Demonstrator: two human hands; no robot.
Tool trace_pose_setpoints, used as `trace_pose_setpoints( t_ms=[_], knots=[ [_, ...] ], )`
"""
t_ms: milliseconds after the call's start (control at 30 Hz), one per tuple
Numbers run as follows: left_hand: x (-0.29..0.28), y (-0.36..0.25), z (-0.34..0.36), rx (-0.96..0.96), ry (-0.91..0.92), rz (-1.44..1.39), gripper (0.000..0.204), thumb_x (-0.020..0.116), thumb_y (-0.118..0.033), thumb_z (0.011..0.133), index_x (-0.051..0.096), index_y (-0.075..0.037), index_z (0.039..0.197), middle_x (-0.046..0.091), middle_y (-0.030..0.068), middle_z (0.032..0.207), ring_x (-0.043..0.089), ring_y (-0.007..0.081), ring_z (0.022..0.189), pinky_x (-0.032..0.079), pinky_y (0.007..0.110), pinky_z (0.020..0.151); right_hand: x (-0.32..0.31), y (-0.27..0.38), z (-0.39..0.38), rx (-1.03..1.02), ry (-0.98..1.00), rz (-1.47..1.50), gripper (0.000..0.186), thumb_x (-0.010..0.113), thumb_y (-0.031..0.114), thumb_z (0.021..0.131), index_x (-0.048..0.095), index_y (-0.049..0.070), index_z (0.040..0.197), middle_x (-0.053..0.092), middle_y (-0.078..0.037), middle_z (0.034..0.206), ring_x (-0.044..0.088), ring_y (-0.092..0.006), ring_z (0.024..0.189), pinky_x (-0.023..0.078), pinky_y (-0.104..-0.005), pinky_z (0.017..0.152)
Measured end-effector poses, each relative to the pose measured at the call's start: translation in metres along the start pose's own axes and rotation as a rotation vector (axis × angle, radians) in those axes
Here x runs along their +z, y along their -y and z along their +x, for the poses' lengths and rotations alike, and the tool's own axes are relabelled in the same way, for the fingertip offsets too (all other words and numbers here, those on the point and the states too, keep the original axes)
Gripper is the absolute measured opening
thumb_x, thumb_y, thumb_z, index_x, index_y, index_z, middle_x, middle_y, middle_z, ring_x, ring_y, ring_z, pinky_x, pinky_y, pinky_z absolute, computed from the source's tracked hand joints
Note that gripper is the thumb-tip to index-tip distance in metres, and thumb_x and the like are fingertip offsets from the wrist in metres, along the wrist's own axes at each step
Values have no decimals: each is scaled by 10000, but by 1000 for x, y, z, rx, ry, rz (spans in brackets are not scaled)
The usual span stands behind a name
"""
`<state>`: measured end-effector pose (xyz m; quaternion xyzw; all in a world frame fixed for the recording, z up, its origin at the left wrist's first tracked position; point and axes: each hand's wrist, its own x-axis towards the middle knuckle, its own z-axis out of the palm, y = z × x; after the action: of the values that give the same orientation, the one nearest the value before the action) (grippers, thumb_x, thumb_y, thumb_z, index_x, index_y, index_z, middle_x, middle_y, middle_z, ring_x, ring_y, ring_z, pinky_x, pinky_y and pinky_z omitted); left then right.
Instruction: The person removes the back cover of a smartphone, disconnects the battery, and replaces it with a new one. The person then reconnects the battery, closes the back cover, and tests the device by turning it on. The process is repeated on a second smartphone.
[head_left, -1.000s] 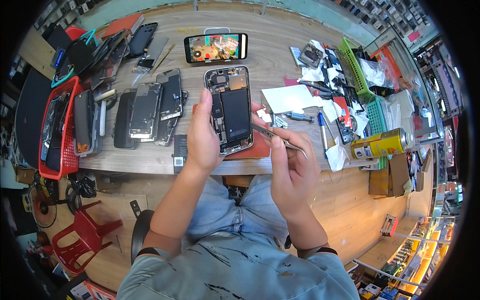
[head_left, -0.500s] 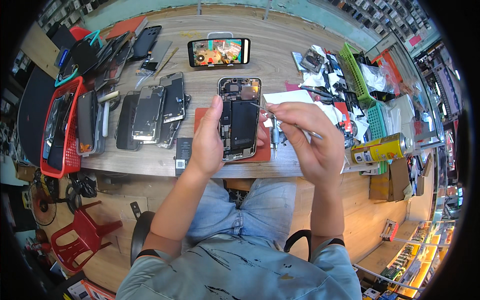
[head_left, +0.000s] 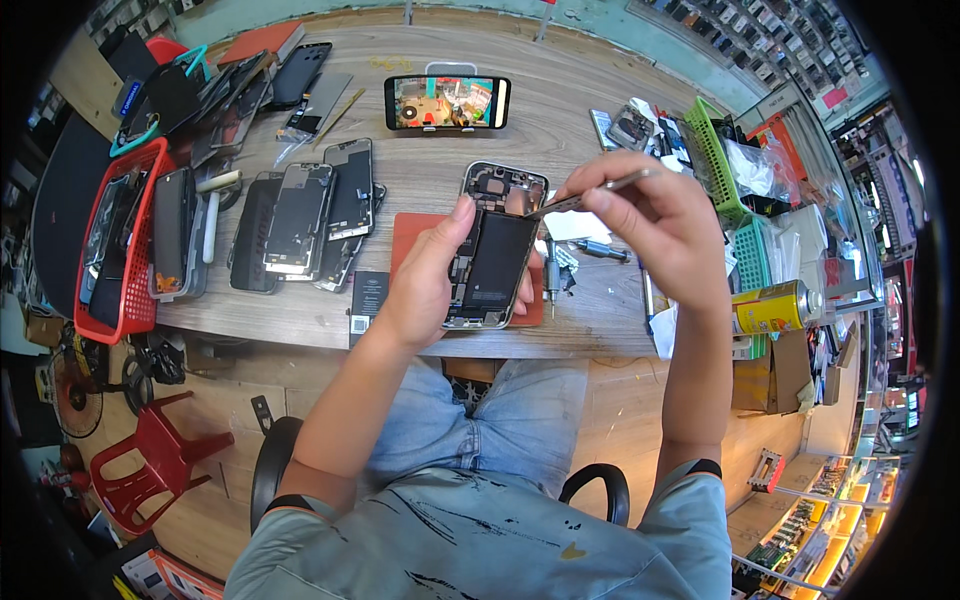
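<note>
My left hand (head_left: 415,300) grips an opened phone (head_left: 493,255) from the left, fingertips showing at its right edge, its black battery and inner parts exposed. My right hand (head_left: 665,235) is closed on steel tweezers (head_left: 625,182), whose tip reaches the phone's interior near the battery's upper right corner. Under the phone lies a red mat (head_left: 410,235). A loose black rectangular part (head_left: 368,305) is to its left. A slim metal screwdriver (head_left: 552,280) and white paper (head_left: 575,225) lie to the right.
A phone (head_left: 447,102) playing video stands behind. Stacked screens (head_left: 295,215) and a red basket (head_left: 138,305) occupy the left. Green baskets (head_left: 720,200), small tools and a yellow spray can (head_left: 770,306) crowd the right. A red plastic chair (head_left: 160,450) stands at lower left.
The phone and my left hand have shifted rightward, the phone now tilted. My right hand has risen and moved right, bringing the tweezers' tip to the upper part of the phone.
</note>
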<state>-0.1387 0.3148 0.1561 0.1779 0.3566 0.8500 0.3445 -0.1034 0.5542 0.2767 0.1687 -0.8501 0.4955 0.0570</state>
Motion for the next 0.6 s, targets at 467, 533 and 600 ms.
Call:
trace_pose_setpoints(
  t_ms=[467, 533, 600],
  knots=[
    [9, -12, -4, -47, -10, 113, 691, 323, -460, 1171, 691, 125, 1168, 761, 234, 962, 777, 285, 792, 660, 399, 745, -11, -8, 16, 246, 55, 412, 236, 697, 141, 1077, 705, -66, 1190, 753, -155, 1136, 795, -253, 1008, 655, -340, 925],
    [13, -11, -2, -37, -25, 106, 673, 347, -457, 1170, 690, 123, 1174, 762, 230, 940, 777, 285, 785, 657, 393, 743, -10, -18, 13, 231, 36, 484, 246, 681, 150, 1089, 689, -68, 1203, 747, -168, 1148, 798, -271, 1005, 664, -344, 915],
    [13, -12, -3, -38, -36, 117, 650, 375, -451, 1169, 690, 117, 1183, 764, 226, 933, 779, 286, 781, 657, 392, 742, -6, -22, 11, 234, 29, 567, 254, 662, 160, 1102, 662, -66, 1216, 741, -178, 1158, 800, -286, 1006, 671, -348, 907]
  ],
)
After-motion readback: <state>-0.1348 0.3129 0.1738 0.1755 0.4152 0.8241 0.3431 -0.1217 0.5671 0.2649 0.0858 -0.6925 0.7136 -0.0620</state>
